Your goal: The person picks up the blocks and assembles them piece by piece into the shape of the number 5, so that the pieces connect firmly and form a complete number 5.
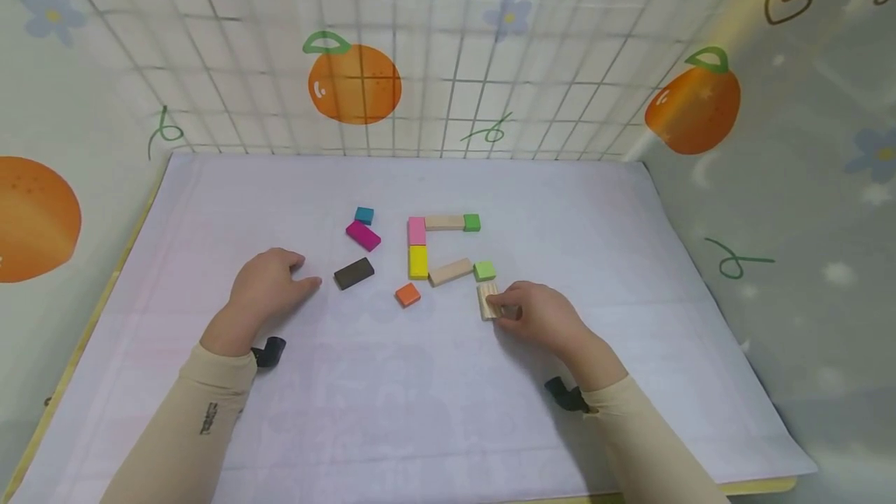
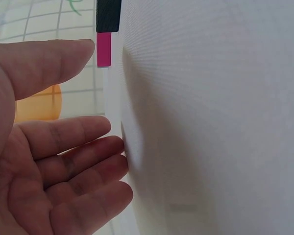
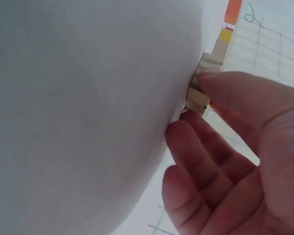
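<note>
My right hand point(image 1: 546, 316) pinches a plain striped wooden block point(image 1: 488, 302) between thumb and fingers, close over the table just below a light green block point(image 1: 484, 271). In the right wrist view the wooden block point(image 3: 198, 100) shows between thumb and fingertips. My left hand point(image 1: 269, 285) rests at the left with relaxed fingers and holds nothing; a black block point(image 1: 354, 274) lies just to its right. A pink block point(image 1: 417, 231) and a yellow block point(image 1: 418, 262) form an upright line. Plain blocks run right from it, the upper one point(image 1: 444, 222) to a green block point(image 1: 472, 222), the lower one point(image 1: 451, 272) slanted.
An orange block point(image 1: 407, 295) lies below the yellow one. Up and left are a magenta block point(image 1: 363, 236) and a blue block point(image 1: 364, 215). A white sheet covers the table point(image 1: 336, 411). A white wire grid point(image 1: 448, 84) and printed curtains stand behind and beside it.
</note>
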Tool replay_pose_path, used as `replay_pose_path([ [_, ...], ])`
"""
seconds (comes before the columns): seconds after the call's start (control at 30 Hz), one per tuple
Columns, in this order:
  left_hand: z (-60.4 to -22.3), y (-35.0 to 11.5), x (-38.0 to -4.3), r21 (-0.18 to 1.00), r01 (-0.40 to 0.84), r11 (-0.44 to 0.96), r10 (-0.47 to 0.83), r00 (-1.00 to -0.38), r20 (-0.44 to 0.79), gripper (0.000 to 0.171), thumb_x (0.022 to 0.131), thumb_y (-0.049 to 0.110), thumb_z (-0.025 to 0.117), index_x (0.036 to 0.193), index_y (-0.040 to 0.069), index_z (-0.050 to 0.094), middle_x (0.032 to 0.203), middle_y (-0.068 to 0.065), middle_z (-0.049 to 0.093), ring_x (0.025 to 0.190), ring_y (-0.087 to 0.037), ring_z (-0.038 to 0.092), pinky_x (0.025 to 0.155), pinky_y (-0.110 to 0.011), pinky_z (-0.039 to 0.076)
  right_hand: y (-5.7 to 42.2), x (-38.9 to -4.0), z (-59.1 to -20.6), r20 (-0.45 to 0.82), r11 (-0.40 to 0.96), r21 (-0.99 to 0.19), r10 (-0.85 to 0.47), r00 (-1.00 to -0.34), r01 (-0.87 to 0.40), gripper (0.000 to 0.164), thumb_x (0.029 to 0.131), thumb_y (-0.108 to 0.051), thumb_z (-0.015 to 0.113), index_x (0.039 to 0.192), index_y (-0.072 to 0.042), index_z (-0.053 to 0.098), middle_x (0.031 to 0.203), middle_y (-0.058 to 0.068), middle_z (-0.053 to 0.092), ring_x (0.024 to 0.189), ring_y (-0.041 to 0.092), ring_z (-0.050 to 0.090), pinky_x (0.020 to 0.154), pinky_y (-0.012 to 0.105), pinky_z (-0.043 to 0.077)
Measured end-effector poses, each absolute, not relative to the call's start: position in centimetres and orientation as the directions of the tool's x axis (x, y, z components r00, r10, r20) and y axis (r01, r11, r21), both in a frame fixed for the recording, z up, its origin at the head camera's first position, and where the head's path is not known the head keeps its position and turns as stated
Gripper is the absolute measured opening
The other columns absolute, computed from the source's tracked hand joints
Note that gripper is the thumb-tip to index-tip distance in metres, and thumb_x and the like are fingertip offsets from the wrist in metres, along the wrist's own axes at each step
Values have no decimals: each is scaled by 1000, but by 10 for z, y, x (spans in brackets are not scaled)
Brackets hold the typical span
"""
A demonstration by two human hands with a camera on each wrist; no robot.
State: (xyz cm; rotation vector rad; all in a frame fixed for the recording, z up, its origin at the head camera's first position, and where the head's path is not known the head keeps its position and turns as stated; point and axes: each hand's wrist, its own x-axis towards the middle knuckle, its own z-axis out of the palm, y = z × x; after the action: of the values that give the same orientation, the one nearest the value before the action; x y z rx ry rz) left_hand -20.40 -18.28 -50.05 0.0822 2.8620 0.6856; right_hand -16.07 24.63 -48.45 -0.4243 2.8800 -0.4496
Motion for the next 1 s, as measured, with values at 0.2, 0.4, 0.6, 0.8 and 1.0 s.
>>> replay_pose_path([
  [0.2, -499, -182, -203, 449, 10, 894, 99, -979, -177, 60, 93, 40, 67, 137, 0, 60, 138, -23, 61, 134, -43, 51, 110, -57, 43, 247, -161, -485, -141, 916, -315, -305, -942, -249, 38, 83, -16, 81, 121, -22, 76, 103, -2, 72, 75, 12, 55, 67, 28, 47],
  [0.4, -498, -181, -203, 442, 9, 897, 98, -979, -179, 60, 93, 40, 66, 137, -1, 60, 138, -23, 60, 134, -43, 51, 110, -58, 42, 246, -161, -486, -160, 923, -310, -287, -945, -228, 40, 85, -17, 80, 124, -22, 74, 111, 1, 73, 79, 14, 55, 70, 30, 48],
  [0.6, -497, -180, -203, 438, 6, 899, 93, -980, -178, 59, 93, 39, 67, 136, 0, 60, 137, -23, 60, 133, -43, 51, 110, -58, 43, 244, -161, -486, -169, 925, -305, -287, -943, -227, 41, 84, -20, 81, 125, -22, 73, 109, 0, 72, 76, 13, 53, 67, 28, 45],
  [0.8, -498, -180, -202, 440, 7, 898, 95, -979, -178, 60, 93, 39, 67, 137, 0, 60, 137, -23, 61, 133, -43, 51, 110, -58, 43, 244, -162, -486, -165, 924, -306, -288, -943, -229, 42, 84, -22, 81, 125, -22, 73, 107, 0, 72, 75, 13, 52, 66, 28, 44],
  [1.0, -500, -181, -203, 429, 13, 903, 97, -980, -175, 60, 93, 40, 65, 137, 0, 60, 138, -23, 60, 133, -42, 51, 110, -58, 42, 246, -163, -488, -139, 918, -311, -299, -944, -245, 43, 84, -24, 82, 125, -23, 73, 101, -2, 70, 73, 12, 51, 63, 27, 43],
])
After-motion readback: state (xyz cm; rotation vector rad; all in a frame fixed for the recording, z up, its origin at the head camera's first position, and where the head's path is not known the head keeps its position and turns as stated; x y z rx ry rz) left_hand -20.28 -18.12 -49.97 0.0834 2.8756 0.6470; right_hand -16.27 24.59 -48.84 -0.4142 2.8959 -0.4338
